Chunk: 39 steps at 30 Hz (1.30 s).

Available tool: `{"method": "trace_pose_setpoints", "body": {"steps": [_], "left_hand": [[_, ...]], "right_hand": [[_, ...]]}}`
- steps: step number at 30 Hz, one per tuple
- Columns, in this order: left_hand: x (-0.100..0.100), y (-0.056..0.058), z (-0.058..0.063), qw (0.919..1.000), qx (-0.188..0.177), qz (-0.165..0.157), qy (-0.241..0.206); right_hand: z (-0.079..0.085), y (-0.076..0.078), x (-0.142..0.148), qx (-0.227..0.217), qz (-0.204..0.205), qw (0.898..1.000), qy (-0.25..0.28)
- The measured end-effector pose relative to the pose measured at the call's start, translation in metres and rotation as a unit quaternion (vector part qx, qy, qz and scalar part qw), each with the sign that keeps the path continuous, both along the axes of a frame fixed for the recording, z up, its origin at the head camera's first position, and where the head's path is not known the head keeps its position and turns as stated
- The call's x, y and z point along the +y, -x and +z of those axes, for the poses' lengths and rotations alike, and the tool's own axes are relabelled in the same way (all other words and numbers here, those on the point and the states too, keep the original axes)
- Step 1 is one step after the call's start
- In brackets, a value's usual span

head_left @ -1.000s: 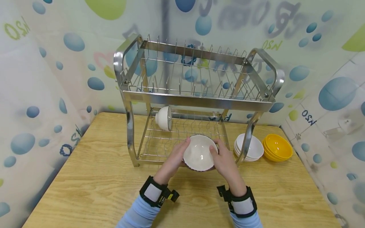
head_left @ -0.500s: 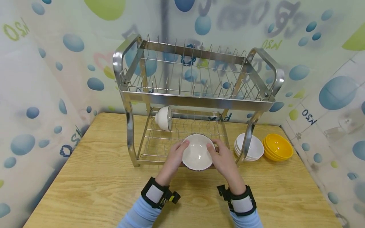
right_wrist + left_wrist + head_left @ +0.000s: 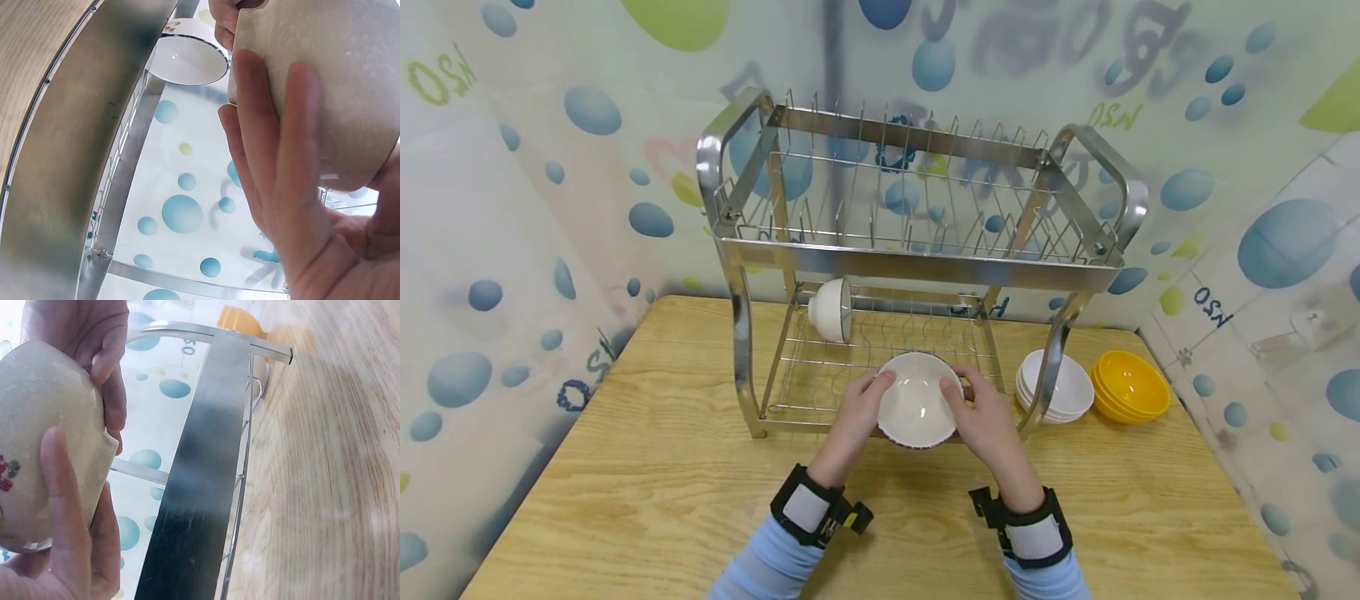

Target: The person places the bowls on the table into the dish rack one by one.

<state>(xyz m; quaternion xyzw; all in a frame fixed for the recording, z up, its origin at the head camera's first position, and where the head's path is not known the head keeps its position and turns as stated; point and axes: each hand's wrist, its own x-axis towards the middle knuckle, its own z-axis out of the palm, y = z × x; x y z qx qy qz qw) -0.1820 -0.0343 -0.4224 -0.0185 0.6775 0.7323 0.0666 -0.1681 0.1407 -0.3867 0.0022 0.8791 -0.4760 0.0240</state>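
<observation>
The fingers of the left hand [image 3: 856, 415] and right hand [image 3: 987, 417] are clamped on a dark-rimmed bowl [image 3: 919, 400] between them, thumbs laid inside. Beyond the fingers, a tipped bowl [image 3: 831, 312] is held in the lower tier of a metal rack [image 3: 917, 265]. Rightward of them, white bowls [image 3: 1067, 387] and yellow bowls [image 3: 1131, 387] are stacked.

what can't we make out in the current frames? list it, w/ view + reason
Left wrist: the full flower print on the held bowl, cut off by the left edge.
Head: part of the white stack, behind the leg of the rack.
Head: insides of the lower yellow bowls, under the top one.
Right wrist: marking on the racked bowl, too small.
</observation>
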Motion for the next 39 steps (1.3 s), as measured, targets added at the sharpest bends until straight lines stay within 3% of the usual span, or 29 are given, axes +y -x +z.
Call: {"method": "trace_pose_setpoints", "body": {"steps": [5,11,17,25,31,39], "left_hand": [[-0.002,0.001,0.0,1.0,0.001,0.006,0.007],[-0.006,0.003,-0.002,0.9991,0.007,0.039,0.016],[-0.011,0.004,0.0,0.9973,0.03,0.067,0.006],[-0.018,0.005,0.001,0.9967,0.034,0.073,0.012],[-0.024,0.006,0.005,0.996,0.035,0.081,0.011],[-0.029,0.011,0.005,0.9953,0.016,0.095,-0.004]], "right_hand": [[0.0,0.0,0.003,0.012,-0.018,1.0,0.018],[0.002,-0.001,0.012,0.094,-0.077,0.991,0.053],[0.005,-0.001,0.026,0.196,-0.142,0.968,0.066],[0.007,-0.003,0.043,0.297,-0.223,0.927,0.058],[0.006,-0.004,0.056,0.31,-0.273,0.909,0.06],[0.001,-0.008,0.072,0.296,-0.293,0.908,0.042]]}}
